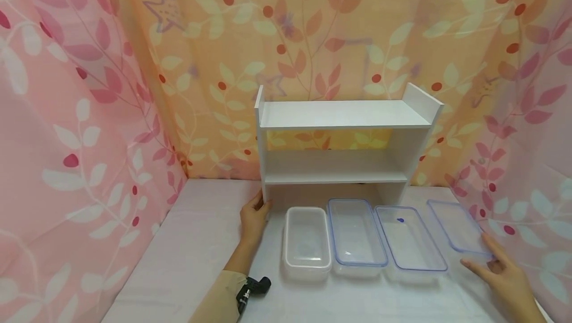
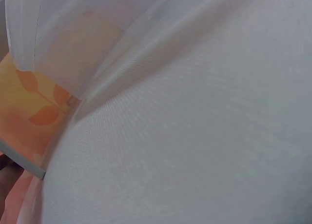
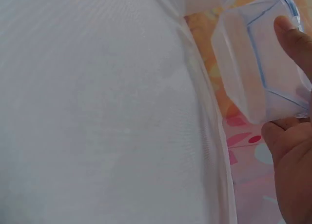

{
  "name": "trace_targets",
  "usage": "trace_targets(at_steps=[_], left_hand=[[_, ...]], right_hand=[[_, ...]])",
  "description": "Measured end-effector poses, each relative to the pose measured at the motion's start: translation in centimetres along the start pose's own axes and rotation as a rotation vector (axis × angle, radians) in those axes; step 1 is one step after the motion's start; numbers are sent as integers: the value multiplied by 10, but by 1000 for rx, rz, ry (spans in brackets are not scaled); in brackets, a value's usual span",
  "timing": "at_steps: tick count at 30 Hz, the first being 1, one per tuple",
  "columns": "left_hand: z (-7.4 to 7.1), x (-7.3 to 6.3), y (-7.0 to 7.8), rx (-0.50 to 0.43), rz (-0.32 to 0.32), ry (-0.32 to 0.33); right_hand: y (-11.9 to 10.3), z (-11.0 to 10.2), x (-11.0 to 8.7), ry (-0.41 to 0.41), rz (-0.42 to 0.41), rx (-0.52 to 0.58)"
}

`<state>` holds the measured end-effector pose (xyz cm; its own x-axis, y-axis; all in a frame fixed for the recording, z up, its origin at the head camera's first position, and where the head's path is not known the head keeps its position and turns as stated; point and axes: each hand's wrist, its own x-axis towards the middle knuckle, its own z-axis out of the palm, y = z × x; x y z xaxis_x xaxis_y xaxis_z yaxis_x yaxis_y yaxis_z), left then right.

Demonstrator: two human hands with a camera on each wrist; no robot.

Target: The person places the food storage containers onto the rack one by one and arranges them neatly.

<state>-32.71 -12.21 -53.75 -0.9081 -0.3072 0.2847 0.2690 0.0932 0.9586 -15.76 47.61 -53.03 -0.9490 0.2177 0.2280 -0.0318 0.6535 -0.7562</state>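
Note:
In the head view my left hand (image 1: 253, 216) grips the lower front edge of the left side panel of a small white shelf unit (image 1: 335, 167). The left wrist view catches only part of that hand at the panel's grey edge (image 2: 22, 160). Over on the right, my right hand (image 1: 505, 273) holds the near end of a clear food container (image 1: 458, 226) with a blue rim. Its thumb (image 3: 295, 41) lies across the near end in the right wrist view, other fingers at the container's side, partly hidden.
Before the shelf stand a container with a whitish lid (image 1: 307, 238) and two blue-rimmed clear ones, the middle container (image 1: 358, 233) and another container (image 1: 411, 238) with a small blue mark. A white cloth covers the table (image 1: 178, 263). Patterned curtains (image 1: 201, 64) surround it.

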Motion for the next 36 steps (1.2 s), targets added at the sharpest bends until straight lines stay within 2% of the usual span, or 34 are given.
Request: trace_targets(at_steps=[5, 14, 21, 26, 32, 36], left_hand=[[-2, 0, 0, 11, 8, 7], [-2, -1, -1, 42, -21, -2], [-2, 0, -1, 31, -16, -7], [-1, 0, -2, 19, -24, 0], [-1, 1, -5, 1, 9, 5], [-2, 2, -5, 2, 24, -4]], right_hand=[[-13, -5, 4, 5, -9, 52], [-32, -15, -2, 75, -22, -11], [-52, -21, -7, 123, -78, -34], [-68, -23, -10, 135, -85, -67], [-89, -26, -11, 132, -99, -42], [-104, -29, -13, 132, -66, -75]])
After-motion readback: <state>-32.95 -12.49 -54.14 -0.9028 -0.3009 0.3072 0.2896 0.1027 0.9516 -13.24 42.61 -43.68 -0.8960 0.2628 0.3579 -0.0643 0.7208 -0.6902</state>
